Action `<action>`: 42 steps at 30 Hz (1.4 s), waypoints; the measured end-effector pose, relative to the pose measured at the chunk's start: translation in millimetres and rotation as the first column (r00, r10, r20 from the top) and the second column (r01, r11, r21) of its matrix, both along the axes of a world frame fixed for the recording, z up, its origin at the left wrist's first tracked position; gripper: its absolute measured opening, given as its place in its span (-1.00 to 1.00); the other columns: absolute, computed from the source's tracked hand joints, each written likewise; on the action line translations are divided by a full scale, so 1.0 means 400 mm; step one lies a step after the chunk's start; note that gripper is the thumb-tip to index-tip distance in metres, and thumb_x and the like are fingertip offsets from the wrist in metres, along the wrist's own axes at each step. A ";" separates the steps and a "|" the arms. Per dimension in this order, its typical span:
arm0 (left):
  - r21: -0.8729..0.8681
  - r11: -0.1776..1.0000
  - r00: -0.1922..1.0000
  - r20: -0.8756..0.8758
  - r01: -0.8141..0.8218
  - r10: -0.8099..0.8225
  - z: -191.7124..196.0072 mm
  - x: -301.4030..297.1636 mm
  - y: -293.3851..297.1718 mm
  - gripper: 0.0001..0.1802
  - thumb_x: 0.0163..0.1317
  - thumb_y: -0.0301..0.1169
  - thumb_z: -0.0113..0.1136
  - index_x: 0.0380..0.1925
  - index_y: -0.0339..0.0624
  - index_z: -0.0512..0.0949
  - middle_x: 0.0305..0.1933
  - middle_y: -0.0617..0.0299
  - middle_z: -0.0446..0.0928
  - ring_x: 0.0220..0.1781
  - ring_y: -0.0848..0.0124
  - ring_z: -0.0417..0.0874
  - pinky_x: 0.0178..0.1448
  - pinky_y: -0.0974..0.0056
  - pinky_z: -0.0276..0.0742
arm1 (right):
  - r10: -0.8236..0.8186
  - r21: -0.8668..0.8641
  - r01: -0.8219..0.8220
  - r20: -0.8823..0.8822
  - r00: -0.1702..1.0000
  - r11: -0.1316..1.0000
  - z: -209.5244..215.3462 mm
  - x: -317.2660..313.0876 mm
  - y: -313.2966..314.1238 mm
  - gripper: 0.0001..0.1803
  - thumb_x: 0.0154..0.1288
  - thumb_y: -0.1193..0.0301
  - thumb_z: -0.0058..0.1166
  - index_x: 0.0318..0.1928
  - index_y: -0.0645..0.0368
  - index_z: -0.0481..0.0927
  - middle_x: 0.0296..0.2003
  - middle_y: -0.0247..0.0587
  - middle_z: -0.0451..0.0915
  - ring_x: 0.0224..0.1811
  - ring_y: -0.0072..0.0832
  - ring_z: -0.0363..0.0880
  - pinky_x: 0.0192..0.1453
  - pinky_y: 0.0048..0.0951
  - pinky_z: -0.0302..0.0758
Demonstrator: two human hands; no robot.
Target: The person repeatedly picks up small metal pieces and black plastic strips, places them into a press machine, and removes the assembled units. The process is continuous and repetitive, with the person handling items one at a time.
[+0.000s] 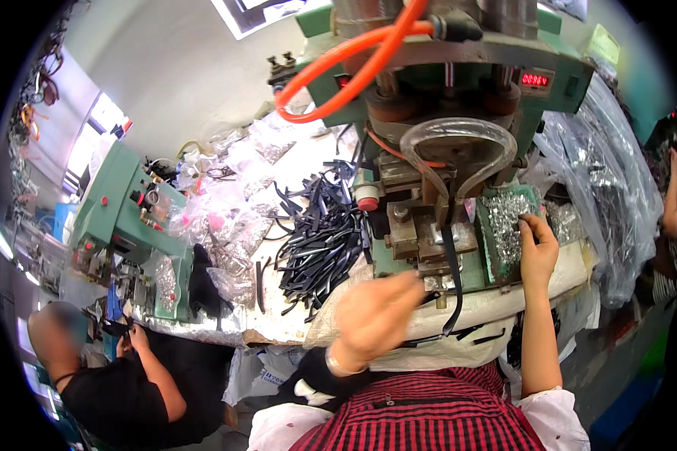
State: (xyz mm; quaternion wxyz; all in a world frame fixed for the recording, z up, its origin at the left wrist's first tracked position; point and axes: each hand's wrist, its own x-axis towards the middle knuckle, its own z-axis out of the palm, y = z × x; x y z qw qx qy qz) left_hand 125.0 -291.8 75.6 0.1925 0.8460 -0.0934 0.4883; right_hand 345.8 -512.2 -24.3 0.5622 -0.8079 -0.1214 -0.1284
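My left hand [376,308] hovers blurred in front of the green press machine [459,90], fingers curled near a long dark eyeglass arm [453,263] that lies across the machine's metal fixture and hangs over the bench edge; whether the hand grips it I cannot tell. My right hand [538,244] reaches into a green tray of small silver metal parts [504,222], fingertips pinched among them. A pile of dark eyeglass arms [320,240] lies to the left of the fixture.
Clear bags of small parts [233,195] cover the bench. A second green machine [124,207] stands at left, where another person in black [128,383] works. Large plastic bags [602,180] are at right. Orange hoses [353,60] loop above.
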 end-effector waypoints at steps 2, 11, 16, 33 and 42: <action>-0.066 0.949 0.951 -0.030 -0.308 0.307 0.043 -0.051 0.066 -0.87 0.12 -0.69 0.33 -0.40 -0.22 0.66 -0.35 0.17 0.66 -0.31 0.25 0.64 -0.15 0.25 0.50 | 0.037 0.003 -0.037 0.043 0.998 0.999 -0.002 -0.019 0.002 -0.80 0.43 0.51 0.17 -0.02 0.32 0.68 -0.16 -0.34 0.71 -0.13 -0.62 0.62 0.03 -0.55 0.50; 0.455 0.771 0.666 -0.407 -0.445 0.625 -0.160 0.074 0.347 -0.94 -0.07 -0.52 0.25 -0.64 -0.18 0.66 -0.35 0.13 0.42 -0.16 0.11 0.47 -0.13 0.10 0.37 | 0.078 0.118 -0.090 0.102 0.992 0.989 0.063 -0.045 0.096 -0.85 0.34 0.56 0.21 -0.10 0.28 0.68 -0.20 -0.21 0.72 -0.11 -0.48 0.66 0.08 -0.46 0.51; 0.616 0.658 0.506 -0.439 -0.432 0.743 -0.244 0.079 0.340 -0.91 -0.01 -0.45 0.20 -0.60 -0.15 0.65 -0.22 0.14 0.46 -0.02 0.17 0.46 -0.04 0.13 0.32 | -0.070 -0.036 0.080 0.223 0.972 0.996 0.007 -0.064 -0.020 -0.89 0.32 0.57 0.22 -0.15 0.27 0.69 -0.22 -0.24 0.71 -0.09 -0.47 0.64 0.06 -0.45 0.50; -0.610 0.725 0.892 -0.453 -0.320 0.013 -0.139 0.064 0.340 -0.92 0.25 -0.55 0.33 -0.27 -0.28 0.62 -0.38 0.24 0.63 -0.39 0.47 0.63 -0.30 0.38 0.48 | 0.335 0.505 -0.314 0.052 0.941 0.804 0.178 -0.179 0.242 -0.72 0.26 0.60 0.25 -0.02 0.32 0.56 -0.23 -0.17 0.70 -0.11 -0.54 0.69 -0.02 -0.53 0.54; -0.642 0.766 0.986 0.108 -0.031 0.131 0.070 0.017 0.087 -0.88 0.46 -0.52 0.12 -0.17 -0.38 0.58 -0.27 0.05 0.67 -0.44 0.40 0.67 -0.41 0.46 0.51 | 0.488 0.659 -0.307 -0.104 0.867 0.686 0.260 -0.239 0.233 -0.56 0.35 0.62 0.15 0.21 0.35 0.42 -0.03 -0.17 0.65 0.02 -0.55 0.62 0.17 -0.51 0.48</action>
